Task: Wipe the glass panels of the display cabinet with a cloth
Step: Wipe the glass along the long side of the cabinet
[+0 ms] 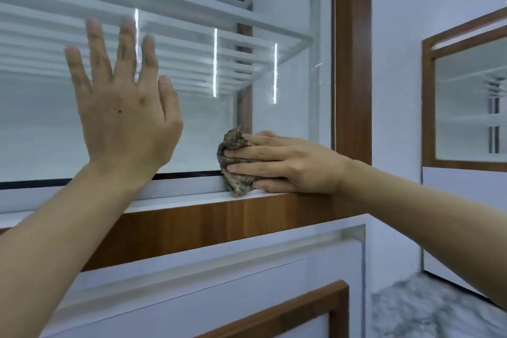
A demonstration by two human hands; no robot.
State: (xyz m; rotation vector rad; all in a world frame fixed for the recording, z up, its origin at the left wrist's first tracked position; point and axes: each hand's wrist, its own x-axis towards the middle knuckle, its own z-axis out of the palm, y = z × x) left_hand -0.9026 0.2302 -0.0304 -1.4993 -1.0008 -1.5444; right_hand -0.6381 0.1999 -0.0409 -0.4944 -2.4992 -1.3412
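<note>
A large glass panel point(288, 107) of the display cabinet fills the upper left of the view, with white glass shelves behind it. My left hand point(123, 115) lies flat against the glass, fingers straight and spread, pointing up. My right hand point(282, 162) presses a crumpled brown cloth point(234, 164) against the bottom right corner of the panel, just above the white sill point(178, 197). Its fingers are straight and lie over the cloth, pointing left.
A brown wooden frame post point(352, 49) runs down the panel's right edge, and a wooden band point(219, 225) lies under the sill. A second framed glass cabinet point(472, 96) stands at the right. Marble-patterned floor point(428, 310) shows at the lower right.
</note>
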